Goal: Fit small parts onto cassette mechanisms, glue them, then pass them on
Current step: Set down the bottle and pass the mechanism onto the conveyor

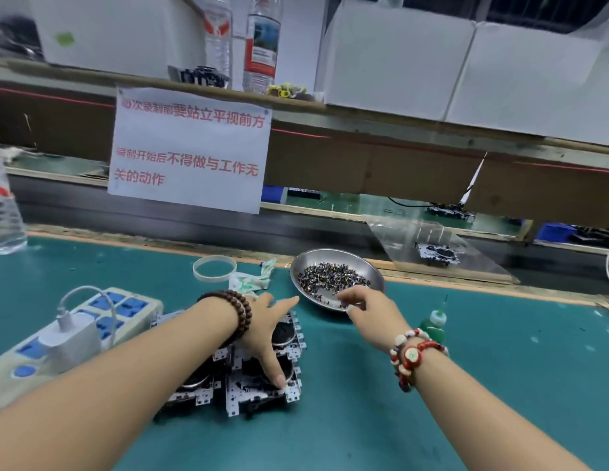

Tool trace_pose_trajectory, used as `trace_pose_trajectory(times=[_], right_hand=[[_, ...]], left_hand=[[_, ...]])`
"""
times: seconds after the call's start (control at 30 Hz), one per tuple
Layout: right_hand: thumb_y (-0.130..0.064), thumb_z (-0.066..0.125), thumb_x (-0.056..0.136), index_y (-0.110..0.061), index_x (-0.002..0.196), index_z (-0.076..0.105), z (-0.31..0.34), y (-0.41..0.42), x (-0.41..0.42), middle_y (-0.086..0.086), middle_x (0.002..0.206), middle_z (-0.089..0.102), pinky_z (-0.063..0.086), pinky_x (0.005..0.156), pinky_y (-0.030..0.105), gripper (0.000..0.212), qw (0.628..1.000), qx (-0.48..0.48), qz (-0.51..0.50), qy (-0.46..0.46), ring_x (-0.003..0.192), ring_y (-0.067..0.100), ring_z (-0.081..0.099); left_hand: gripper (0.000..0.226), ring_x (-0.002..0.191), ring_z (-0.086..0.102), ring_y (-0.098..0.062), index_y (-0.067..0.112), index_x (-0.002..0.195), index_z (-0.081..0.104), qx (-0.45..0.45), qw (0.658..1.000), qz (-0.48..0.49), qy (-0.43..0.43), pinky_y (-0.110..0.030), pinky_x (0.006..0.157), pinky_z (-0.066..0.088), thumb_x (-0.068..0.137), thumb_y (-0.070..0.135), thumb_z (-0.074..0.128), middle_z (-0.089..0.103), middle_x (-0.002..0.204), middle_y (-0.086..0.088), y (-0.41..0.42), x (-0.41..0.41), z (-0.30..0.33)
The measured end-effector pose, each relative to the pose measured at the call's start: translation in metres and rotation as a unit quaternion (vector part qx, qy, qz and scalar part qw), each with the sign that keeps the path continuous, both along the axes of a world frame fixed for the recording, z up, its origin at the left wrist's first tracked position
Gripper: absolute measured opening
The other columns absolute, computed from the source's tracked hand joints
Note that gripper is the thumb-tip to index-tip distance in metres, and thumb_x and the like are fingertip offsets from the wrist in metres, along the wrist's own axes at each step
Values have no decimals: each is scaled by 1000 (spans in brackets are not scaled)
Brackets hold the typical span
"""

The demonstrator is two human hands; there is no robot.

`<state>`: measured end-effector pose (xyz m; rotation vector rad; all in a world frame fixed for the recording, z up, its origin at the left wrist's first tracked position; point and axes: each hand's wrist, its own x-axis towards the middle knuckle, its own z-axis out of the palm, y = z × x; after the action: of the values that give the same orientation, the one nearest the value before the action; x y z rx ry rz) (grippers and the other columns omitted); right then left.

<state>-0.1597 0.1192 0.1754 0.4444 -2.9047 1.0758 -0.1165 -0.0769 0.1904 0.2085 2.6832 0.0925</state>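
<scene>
Several black-and-silver cassette mechanisms (262, 392) lie stacked side by side on the green mat. My left hand (267, 329) rests on the right-hand one, its thumb pressing the near corner and its fingers stretched over the far edge. A round metal dish (374, 270) holds a heap of small dark parts (332, 277). My right hand (367, 307) hovers over the dish's near rim with its fingertips curled together, pinching at the parts; what lies between them is too small to see. A green glue bottle (434, 324) stands just right of that hand.
A white power strip (102, 317) with a plugged-in charger (72, 338) lies at the left. A tape ring (214, 267) and a crumpled wrapper (252, 280) sit behind the mechanisms. A paper notice (191, 154) hangs from the shelf ahead. A clear plastic bag (432, 249) lies on the conveyor.
</scene>
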Motion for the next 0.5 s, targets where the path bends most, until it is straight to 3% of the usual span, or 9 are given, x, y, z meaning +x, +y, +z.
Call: trace_pose_trajectory(times=[0.1, 0.23, 0.33, 0.4, 0.5], right_hand=[[-7, 45, 92, -20, 106, 67, 5, -12, -26, -2, 110, 66, 38, 81, 14, 29, 998, 65, 15, 6, 90, 10, 55], [-15, 49, 93, -17, 106, 64, 0, -23, -61, 2, 112, 65, 44, 90, 24, 20, 983, 179, 27, -12, 103, 18, 59], [-20, 57, 90, -18, 103, 62, -10, -27, -80, 1, 111, 65, 44, 89, 23, 14, 975, 217, 34, -35, 102, 16, 59], [-18, 61, 87, -22, 91, 60, -16, -29, -89, -1, 104, 64, 42, 84, 20, 6, 967, 248, 46, -44, 99, 15, 58], [-12, 61, 85, -25, 76, 49, -22, -33, -102, -5, 93, 58, 39, 75, 18, 19, 960, 270, 56, -52, 87, 12, 52]], left_hand=[[132, 140, 16, -25, 38, 144, -15, 22, 1000, 3, -9, -42, 115, 21, 54, 59, 79, 9, 151, -3, -5, -5, -4], [127, 136, 20, -25, 42, 143, -14, 50, 999, -13, 8, -43, 113, 24, 56, 60, 78, 16, 143, -1, -9, -7, -11], [122, 134, 20, -24, 45, 141, -15, 85, 996, -8, 31, -45, 111, 26, 61, 56, 76, 17, 142, 2, -12, -6, -11], [120, 134, 19, -20, 49, 138, -17, 98, 992, -10, 80, -47, 110, 25, 62, 54, 75, 12, 143, 8, -11, -4, -8], [118, 135, 10, -15, 57, 129, -21, 157, 972, -36, 169, -52, 110, 19, 60, 45, 75, 3, 138, 19, -1, -2, -3]])
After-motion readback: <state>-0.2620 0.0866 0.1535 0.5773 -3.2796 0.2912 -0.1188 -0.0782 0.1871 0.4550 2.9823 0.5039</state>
